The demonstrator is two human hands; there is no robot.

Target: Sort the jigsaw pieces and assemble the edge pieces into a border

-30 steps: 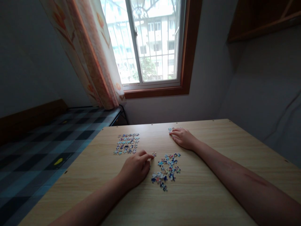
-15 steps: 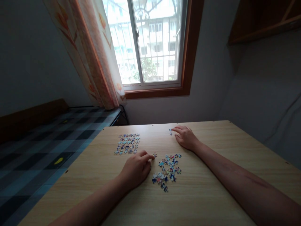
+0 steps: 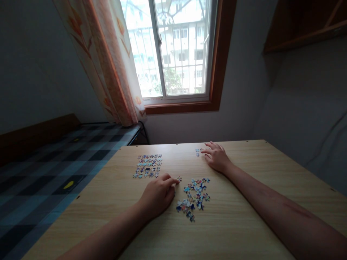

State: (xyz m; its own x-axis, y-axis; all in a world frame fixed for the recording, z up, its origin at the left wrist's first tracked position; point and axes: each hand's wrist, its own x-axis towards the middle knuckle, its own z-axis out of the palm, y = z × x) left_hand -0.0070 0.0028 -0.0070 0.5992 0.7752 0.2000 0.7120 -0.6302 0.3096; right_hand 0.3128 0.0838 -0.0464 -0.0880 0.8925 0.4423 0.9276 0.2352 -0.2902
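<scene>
My left hand (image 3: 158, 194) rests on the wooden table (image 3: 244, 224), its fingers curled and the index tip touching a single puzzle piece (image 3: 179, 178). A loose heap of several coloured puzzle pieces (image 3: 194, 197) lies just right of that hand. My right hand (image 3: 217, 157) lies flat further back with fingers spread, its fingertips beside a small cluster of pieces (image 3: 198, 152). A neat block of sorted pieces (image 3: 148, 166) sits at the back left of the table.
A bed with a blue checked cover (image 3: 54, 169) stands along the table's left side. A window (image 3: 173, 50) with an orange patterned curtain (image 3: 108, 65) is behind the table. A dark wooden shelf (image 3: 303, 25) hangs at the upper right.
My right hand has slid a little right and opened its fingers, uncovering the small cluster of pieces. My left hand has stayed on the single piece.
</scene>
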